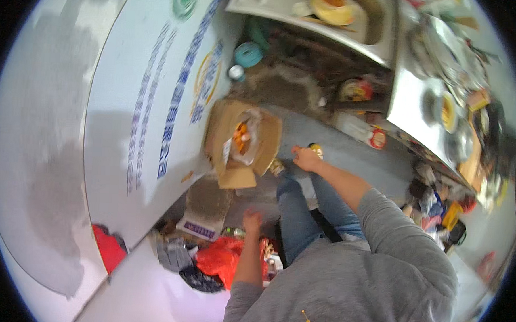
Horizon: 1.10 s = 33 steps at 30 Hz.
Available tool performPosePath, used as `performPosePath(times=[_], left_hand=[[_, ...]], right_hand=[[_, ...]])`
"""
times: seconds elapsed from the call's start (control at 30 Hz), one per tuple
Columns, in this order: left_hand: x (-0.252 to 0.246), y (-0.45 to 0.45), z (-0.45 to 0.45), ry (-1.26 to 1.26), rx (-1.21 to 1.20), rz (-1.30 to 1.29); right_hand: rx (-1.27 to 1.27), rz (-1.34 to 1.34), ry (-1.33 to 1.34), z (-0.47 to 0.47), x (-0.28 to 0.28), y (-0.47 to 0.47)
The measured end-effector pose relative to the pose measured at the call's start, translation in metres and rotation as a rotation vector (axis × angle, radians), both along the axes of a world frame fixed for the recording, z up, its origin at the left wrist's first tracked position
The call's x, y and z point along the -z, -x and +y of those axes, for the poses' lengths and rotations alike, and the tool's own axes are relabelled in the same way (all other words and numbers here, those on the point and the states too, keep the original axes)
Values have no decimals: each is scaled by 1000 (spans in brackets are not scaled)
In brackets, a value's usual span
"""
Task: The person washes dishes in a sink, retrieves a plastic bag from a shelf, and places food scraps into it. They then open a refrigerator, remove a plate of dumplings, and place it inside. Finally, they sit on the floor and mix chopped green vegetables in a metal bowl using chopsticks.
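My left hand is blurred, with its fingers loosely spread and nothing visible in them. It hangs above the floor, near a red plastic bag and a flattened piece of cardboard. Ahead, my right hand reaches out over my shoe with fingers loosely bent, and no object shows in it. Left of that hand stands an opened cardboard box on the floor. Inside lie a clear plastic liner and orange scraps or pieces, too blurred to name.
A large white panel bearing writing rises at left. A metal sink holds yellow bowls. On the right, a steel counter carries bowls and dishes. Under it lies a plastic jug with a red cap. A teal container stands below the sink.
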<state>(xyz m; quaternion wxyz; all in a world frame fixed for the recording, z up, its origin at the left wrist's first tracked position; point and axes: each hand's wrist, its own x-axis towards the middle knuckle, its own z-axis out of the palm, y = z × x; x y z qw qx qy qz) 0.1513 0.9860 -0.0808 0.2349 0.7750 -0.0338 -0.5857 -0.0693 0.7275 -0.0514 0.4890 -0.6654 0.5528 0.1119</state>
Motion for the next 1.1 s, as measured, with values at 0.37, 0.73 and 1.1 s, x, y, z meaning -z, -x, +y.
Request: performPosePath(times=[0.37,0.73,1.1], left_hand=[[-36,-47,-169,91,118,171],[-126,98,-424,320,443,313],[-396,263,-743,1766,1305,-1008]], right_hand=[[427,-183,131,-34,-130,107],[722,-658,526,-191,-254,158],[1021,-976,175,-319,-238,190]])
